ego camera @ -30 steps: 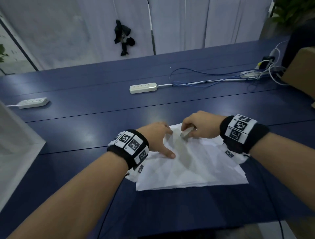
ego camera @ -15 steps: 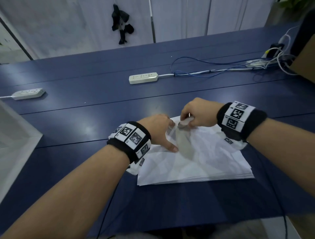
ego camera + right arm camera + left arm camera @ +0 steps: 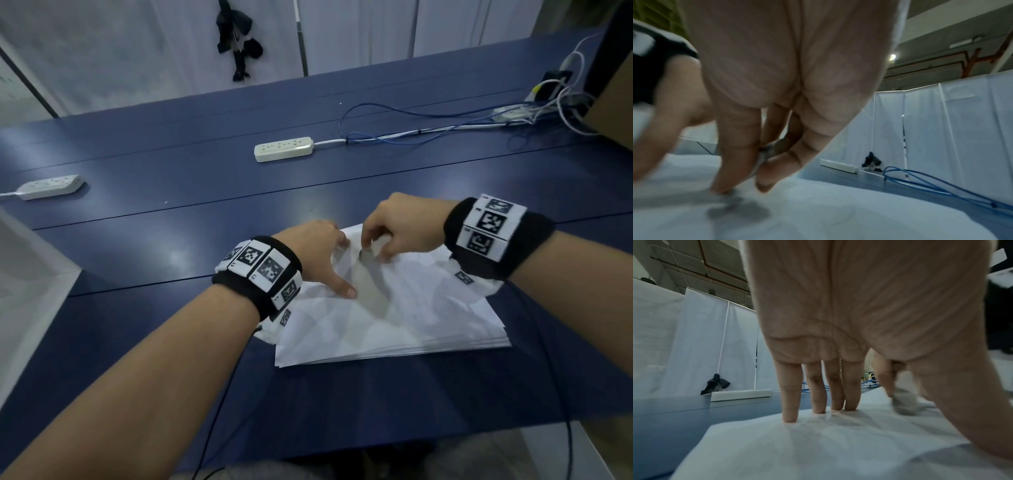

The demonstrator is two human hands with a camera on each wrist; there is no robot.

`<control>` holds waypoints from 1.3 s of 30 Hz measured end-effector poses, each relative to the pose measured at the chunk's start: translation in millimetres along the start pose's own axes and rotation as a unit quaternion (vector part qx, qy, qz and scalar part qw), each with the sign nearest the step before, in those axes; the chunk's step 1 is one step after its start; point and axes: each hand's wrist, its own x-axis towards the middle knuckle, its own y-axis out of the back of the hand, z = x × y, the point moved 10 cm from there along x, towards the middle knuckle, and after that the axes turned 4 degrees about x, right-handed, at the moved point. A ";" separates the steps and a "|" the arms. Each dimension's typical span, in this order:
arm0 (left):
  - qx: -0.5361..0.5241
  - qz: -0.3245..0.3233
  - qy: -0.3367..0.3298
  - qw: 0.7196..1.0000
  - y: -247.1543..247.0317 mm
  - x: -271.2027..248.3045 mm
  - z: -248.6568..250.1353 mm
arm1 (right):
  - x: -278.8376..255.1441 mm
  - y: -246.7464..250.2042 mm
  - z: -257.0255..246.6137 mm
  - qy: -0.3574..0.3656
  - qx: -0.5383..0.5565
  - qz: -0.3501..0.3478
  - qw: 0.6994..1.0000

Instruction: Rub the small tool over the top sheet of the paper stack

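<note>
A stack of white paper lies on the blue table. My left hand presses its far left corner with straight fingers and a spread thumb. My right hand hovers just right of it. Its curled fingertips pinch a small grey piece, perhaps an eraser, whose lower end touches the sheet. The same piece shows blurred in the left wrist view, and wedged between the fingers in the right wrist view. A grey patch runs across the paper below it.
A white power strip lies beyond the hands, another at far left. Blue and white cables run to the back right beside a cardboard box. A white box stands at the left. White screens close the back.
The right hand has shifted slightly over the paper's far corner, with the grey piece now more upright under its fingertips. The left hand stays pressed on the paper.
</note>
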 end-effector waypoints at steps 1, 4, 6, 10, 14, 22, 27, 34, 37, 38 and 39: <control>0.001 0.000 0.001 1.000 -0.4 0.5 -0.5 | -5.6 -8.0 -6.1 0.013 0.005 -0.033 0.999; 0.001 0.000 0.001 1.000 -0.8 1.7 -0.7 | -8.4 -15.3 -10.7 0.022 0.017 -0.069 0.997; 0.000 -0.001 -0.001 1.000 -0.4 1.2 -0.2 | 3.3 0.0 0.1 0.001 0.016 -0.011 1.000; -0.004 -0.006 -0.002 1.000 -1.0 0.1 1.0 | 7.6 10.3 13.9 -0.026 0.024 0.033 0.999; -0.009 -0.001 -0.002 1.000 -1.3 1.5 -1.0 | -8.6 -13.9 -4.4 0.006 0.057 -0.082 0.995; -0.014 -0.001 -0.003 1.000 -2.2 0.7 -0.7 | 11.4 9.0 11.1 -0.018 0.027 0.021 0.999; -0.015 0.005 -0.004 1.000 -2.4 1.3 -1.7 | 1.1 -13.9 -3.6 0.004 0.041 -0.094 0.995; -0.023 0.009 -0.006 1.000 -3.1 0.5 -1.3 | 9.4 2.1 11.6 -0.022 0.040 -0.018 0.999; -0.022 0.008 -0.003 1.000 -3.4 1.9 -2.4 | -2.8 -18.5 -4.5 0.000 0.048 -0.109 0.993; -0.020 0.006 -0.005 1.000 -3.4 1.9 -1.4 | -0.9 -16.6 -4.6 -0.001 0.043 -0.101 0.994; -0.017 0.005 -0.008 1.000 -2.8 1.7 0.0 | 3.0 -9.5 -2.0 -0.006 0.037 -0.075 0.996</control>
